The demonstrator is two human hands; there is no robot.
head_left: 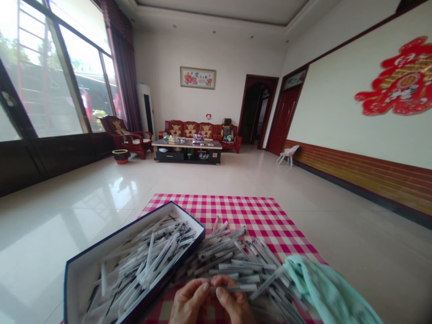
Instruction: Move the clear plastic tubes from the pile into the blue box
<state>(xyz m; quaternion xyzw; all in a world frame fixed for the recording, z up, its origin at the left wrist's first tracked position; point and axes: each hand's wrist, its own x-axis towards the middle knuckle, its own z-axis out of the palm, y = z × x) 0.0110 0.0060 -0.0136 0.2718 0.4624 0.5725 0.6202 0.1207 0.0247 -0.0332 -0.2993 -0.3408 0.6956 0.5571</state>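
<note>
At the bottom middle, my left hand (189, 300) and my right hand (232, 303) meet fingertip to fingertip. Between thumb and fingers, my right hand grips a slim pen (245, 288) with a greyish, see-through barrel, which points to the right. My left hand is closed in a pinch at the pen's left end, where the fingers hide the detail. Beyond and to the right of my hands lies a loose pile of similar pens (216, 256). On the left, a dark-blue-edged box (79, 256) with white inner walls holds many clear and white pen parts (148, 261), some with dark ends.
Under everything spreads a pink and white checked cloth (232, 209). A mint-green cloth (324, 288) lies at the right, against the pens. Across the tiled floor stand a low table (187, 144), a wooden sofa (202, 123) and a small chair (288, 154).
</note>
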